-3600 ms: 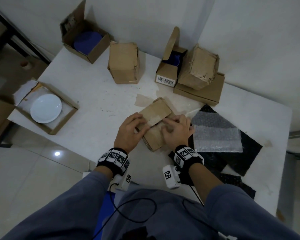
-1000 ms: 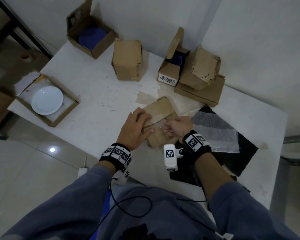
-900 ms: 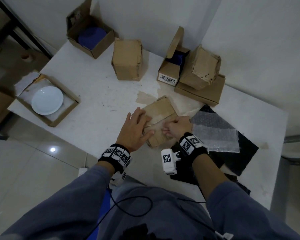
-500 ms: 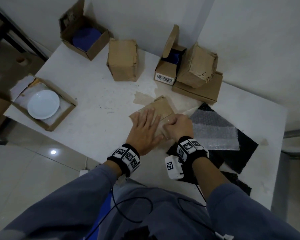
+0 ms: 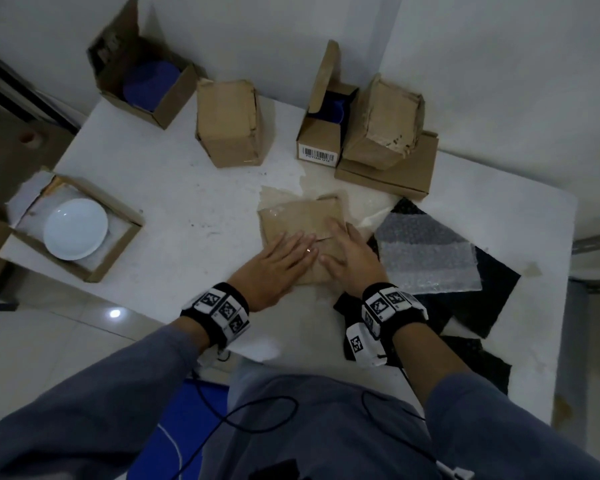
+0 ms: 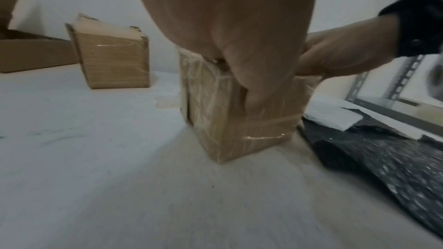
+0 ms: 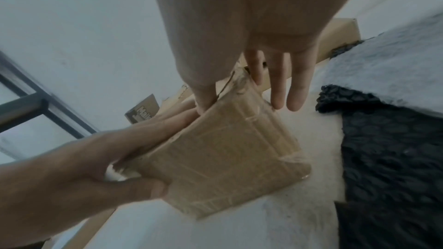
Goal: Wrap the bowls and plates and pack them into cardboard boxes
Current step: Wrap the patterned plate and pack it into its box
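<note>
A small taped cardboard box (image 5: 302,216) stands mid-table with its top flap down. My left hand (image 5: 288,254) lies flat on its top, fingers straight, and its thumb (image 6: 254,82) hangs down the near side. My right hand (image 5: 343,244) presses beside it with straight fingers (image 7: 287,86) reaching past the box's (image 7: 227,149) far edge. What the box holds is hidden. A white plate (image 5: 76,233) lies in an open flat box at the left edge. A blue bowl (image 5: 149,83) sits in an open box at the back left.
A closed box (image 5: 227,123) stands at the back, with a barcoded open box (image 5: 317,140) holding something blue. Another closed box (image 5: 383,123) rests on a flat carton (image 5: 388,178). Bubble wrap (image 5: 426,254) lies on black foam sheets (image 5: 482,303) at my right.
The raised top flap has been pushed down shut. My left hand slid forward onto the top, and my right hand moved from the box's side onto the top, fingers flattened.
</note>
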### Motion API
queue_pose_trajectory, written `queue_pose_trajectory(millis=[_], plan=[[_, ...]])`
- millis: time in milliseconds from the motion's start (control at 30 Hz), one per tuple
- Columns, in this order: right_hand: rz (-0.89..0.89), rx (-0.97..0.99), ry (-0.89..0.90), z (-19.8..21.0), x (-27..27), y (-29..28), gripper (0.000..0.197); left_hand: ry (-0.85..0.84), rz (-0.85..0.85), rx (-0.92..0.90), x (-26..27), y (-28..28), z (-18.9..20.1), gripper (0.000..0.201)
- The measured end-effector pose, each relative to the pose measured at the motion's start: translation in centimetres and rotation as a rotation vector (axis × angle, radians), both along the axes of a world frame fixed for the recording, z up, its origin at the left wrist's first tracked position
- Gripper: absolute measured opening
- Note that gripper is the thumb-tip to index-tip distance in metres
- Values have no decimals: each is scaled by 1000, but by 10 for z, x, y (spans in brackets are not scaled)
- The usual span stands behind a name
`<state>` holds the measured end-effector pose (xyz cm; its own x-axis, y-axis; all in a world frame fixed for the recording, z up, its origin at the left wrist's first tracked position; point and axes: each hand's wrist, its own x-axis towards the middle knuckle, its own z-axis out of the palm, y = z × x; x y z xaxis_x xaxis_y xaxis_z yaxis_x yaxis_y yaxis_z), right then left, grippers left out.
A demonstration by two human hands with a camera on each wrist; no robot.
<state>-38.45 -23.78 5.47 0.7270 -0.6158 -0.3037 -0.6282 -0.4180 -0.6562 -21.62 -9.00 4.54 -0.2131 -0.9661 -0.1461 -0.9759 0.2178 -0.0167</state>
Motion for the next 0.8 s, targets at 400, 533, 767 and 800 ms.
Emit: queue_pose_trajectory(millis=[400, 533, 767, 800], plan=[[-387, -79, 44, 9, 4, -38, 66, 162, -25, 11, 21, -93, 3, 96], [-541, -126, 7, 23, 8, -74, 53, 223, -51, 41, 21, -122, 4, 89], [-980, 160, -232, 44, 55, -165, 90, 442, -16, 73, 32, -131, -2, 95], [-986, 216, -211, 42, 57, -173, 83, 457, 2, 67, 31, -132, -4, 95]])
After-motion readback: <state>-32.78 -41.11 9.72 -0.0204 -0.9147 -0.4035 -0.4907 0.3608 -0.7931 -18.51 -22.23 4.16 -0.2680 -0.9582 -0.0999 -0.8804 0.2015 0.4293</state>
